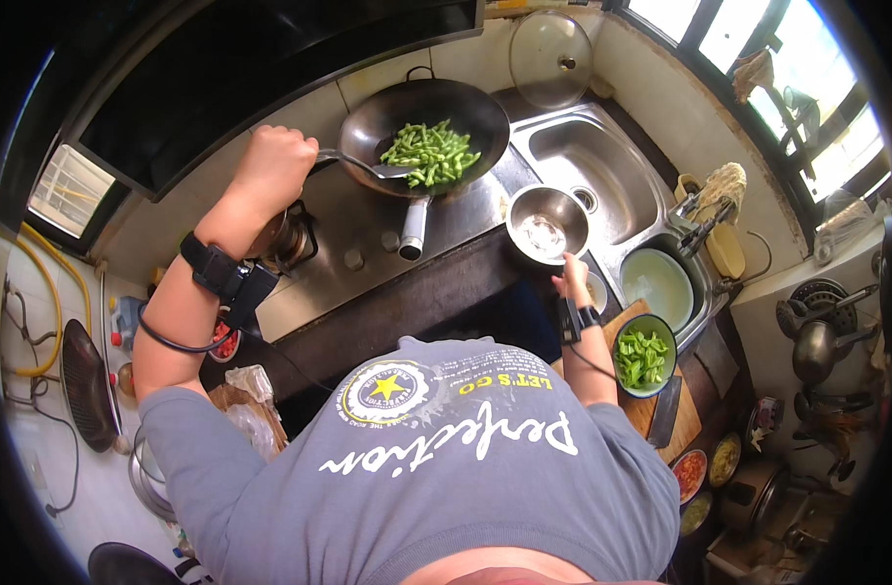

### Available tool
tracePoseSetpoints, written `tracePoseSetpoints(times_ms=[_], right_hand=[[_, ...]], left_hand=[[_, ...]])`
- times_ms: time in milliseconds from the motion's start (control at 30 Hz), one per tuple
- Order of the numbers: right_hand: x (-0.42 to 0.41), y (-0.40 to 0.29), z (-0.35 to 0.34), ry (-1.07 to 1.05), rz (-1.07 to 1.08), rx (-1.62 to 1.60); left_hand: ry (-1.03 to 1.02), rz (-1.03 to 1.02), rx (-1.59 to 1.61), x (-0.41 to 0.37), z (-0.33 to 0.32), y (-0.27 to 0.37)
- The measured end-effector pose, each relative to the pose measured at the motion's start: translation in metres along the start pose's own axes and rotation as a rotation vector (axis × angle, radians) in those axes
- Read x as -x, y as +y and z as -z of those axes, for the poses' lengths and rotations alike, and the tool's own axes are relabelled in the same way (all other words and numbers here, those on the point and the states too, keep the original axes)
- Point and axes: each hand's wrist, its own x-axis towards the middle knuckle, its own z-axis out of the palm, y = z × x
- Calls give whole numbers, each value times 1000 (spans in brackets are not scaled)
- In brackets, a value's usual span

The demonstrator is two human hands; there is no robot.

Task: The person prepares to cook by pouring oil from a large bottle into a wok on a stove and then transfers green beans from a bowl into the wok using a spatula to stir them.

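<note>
My left hand [276, 157] is closed around the handle of a metal spatula [393, 172]. The spatula's blade rests at the near side of green bean pieces [435, 152] in a dark wok [358, 135], whose handle points toward me. At the near rim of a stainless steel bowl [515, 230], my right hand [576, 279] grips the edge with its fingers. This bowl is tilted, shows a shiny inside, and sits between the wok and the sink. A smaller bowl [598, 294] is partly hidden behind my right hand.
Right lie a double sink [592, 153], a bowl of cut green peppers [645, 358], a cleaver [664, 413] on a wooden board [687, 431] and several filled bowls. A glass lid [548, 55] leans behind. Under my left forearm are a stove burner [292, 241] and a bowl of red pieces [225, 342].
</note>
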Motion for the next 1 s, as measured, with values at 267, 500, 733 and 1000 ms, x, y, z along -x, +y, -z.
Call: tracePoseSetpoints(times_ms=[267,500,733,1000], right_hand=[[94,-48,31,-363,87,-639],[110,-40,46,-381,36,-653],[126,-41,32,-471,9,-641],[120,-48,15,-504,-13,-621]], left_hand=[[-21,-171,92,-52,-13,20],[-67,-274,212,-111,-49,80],[-314,107,158,-142,-97,63],[-519,719,918,-79,-129,-23]])
